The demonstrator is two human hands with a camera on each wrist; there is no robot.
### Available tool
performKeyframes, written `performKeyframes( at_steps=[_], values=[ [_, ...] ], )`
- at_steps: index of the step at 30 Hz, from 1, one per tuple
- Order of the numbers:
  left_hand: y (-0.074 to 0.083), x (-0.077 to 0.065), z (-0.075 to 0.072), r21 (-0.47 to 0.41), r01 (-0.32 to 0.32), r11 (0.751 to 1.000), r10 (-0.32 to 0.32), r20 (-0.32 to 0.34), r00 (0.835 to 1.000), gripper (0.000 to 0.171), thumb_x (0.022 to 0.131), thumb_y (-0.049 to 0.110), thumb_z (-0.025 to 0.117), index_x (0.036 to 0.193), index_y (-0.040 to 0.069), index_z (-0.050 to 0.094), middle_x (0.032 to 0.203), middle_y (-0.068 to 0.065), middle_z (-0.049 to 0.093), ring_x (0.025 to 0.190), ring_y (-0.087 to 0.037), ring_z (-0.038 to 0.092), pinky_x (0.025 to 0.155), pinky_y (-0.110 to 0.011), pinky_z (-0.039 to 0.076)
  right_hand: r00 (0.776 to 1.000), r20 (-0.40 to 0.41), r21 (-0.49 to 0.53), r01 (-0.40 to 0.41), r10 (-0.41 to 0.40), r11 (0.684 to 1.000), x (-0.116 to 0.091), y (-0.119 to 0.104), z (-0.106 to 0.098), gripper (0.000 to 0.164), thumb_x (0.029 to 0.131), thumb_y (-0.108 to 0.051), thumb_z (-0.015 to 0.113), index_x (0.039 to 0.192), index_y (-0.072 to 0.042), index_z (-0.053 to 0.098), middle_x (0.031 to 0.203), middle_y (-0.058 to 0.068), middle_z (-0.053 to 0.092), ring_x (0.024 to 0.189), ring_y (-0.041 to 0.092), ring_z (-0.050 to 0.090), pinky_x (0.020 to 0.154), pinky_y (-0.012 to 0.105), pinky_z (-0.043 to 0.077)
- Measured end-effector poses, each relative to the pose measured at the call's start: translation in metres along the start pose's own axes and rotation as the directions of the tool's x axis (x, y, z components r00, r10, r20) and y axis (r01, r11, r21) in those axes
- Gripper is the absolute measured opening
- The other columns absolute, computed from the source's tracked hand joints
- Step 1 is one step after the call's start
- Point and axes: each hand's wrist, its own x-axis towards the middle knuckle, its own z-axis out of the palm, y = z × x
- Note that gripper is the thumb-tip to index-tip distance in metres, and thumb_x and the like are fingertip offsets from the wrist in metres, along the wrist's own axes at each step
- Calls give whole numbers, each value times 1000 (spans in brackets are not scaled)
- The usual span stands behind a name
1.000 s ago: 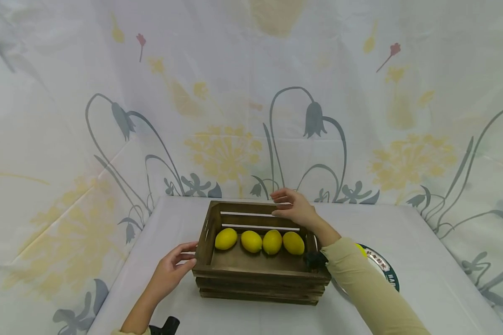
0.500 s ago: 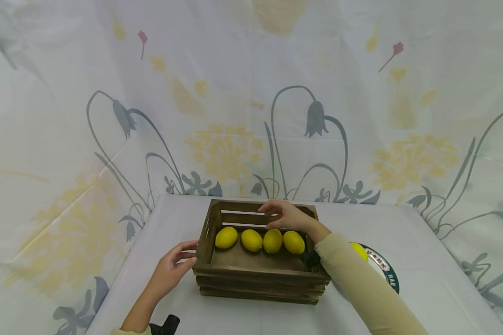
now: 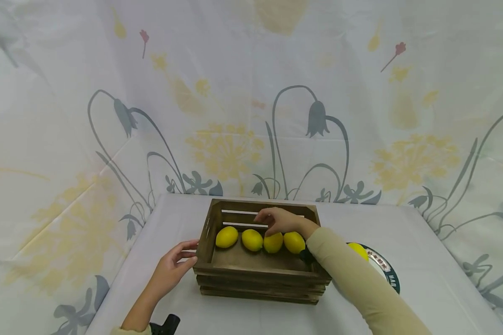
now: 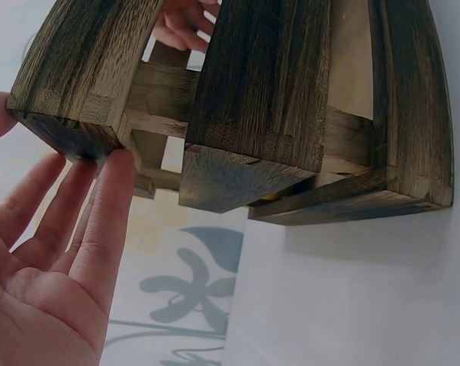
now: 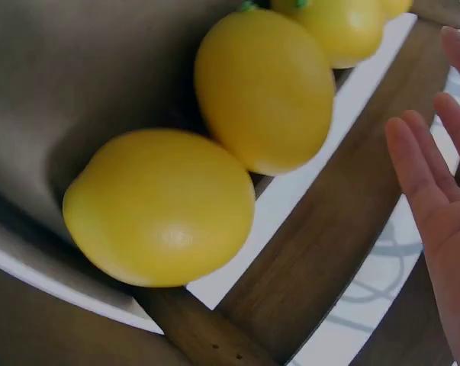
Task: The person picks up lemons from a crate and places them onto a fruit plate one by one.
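A brown slatted wooden crate [image 3: 261, 279] stands on the white table, with several yellow lemons [image 3: 227, 237] in a row on its floor. My left hand [image 3: 177, 264] is at the crate's left end. In the left wrist view, the straight fingers [image 4: 107, 221] touch the corner of the top slat, with the thumb on its other side. Inside the crate, my right hand [image 3: 281, 220] hangs over the right-hand lemons, fingers loosely bent and holding nothing. The right wrist view shows its fingertips apart from the nearest lemons [image 5: 264, 91].
To the right of the crate, a plate [image 3: 391, 274] with a green lettered rim is partly covered by the right sleeve [image 3: 356, 284]. A yellow lemon [image 3: 358, 251] shows on it. A flower-printed cloth [image 3: 234, 93] hangs behind the table.
My right hand has come down and a little left, from above the crate's back edge to over the lemons. My left hand stays where it was.
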Motion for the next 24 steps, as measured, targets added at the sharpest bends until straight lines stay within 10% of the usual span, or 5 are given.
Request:
performKeyframes(
  at_steps=[24],
  values=[
    [-3, 1, -2, -12, -9, 1000, 9, 16, 1000, 40, 89, 11, 62, 126, 0, 53, 124, -15, 54, 104, -28, 56, 81, -24, 49, 982, 161, -333, -43, 101, 942, 31, 1, 36, 49, 73, 0, 76, 118, -9, 59, 108, 6, 46, 96, 20, 46, 85, 31, 42]
  ],
)
